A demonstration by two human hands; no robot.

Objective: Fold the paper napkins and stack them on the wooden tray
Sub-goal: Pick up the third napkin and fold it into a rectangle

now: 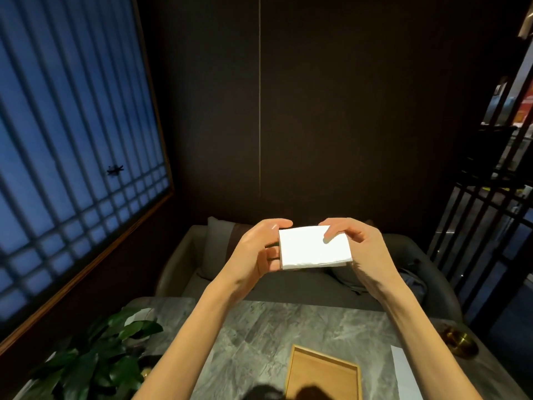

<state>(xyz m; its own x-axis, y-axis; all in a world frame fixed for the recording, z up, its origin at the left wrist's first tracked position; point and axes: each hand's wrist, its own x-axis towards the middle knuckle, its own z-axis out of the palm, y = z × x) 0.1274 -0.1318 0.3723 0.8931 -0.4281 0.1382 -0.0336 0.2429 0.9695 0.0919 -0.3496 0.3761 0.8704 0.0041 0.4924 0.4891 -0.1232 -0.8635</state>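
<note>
1. The tabletop lies far below both hands.
2. The tray sits empty beneath them.
3. The left hand and right hand pinch the folded napkin aloft; align edges, crease firmly.

No text, label or number can be read anywhere. The red-orange sign at the far right is too blurred to read.

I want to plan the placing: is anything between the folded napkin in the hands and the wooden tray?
Nothing visible: the napkin is held above the table, and the wooden tray below looks bare.
</note>
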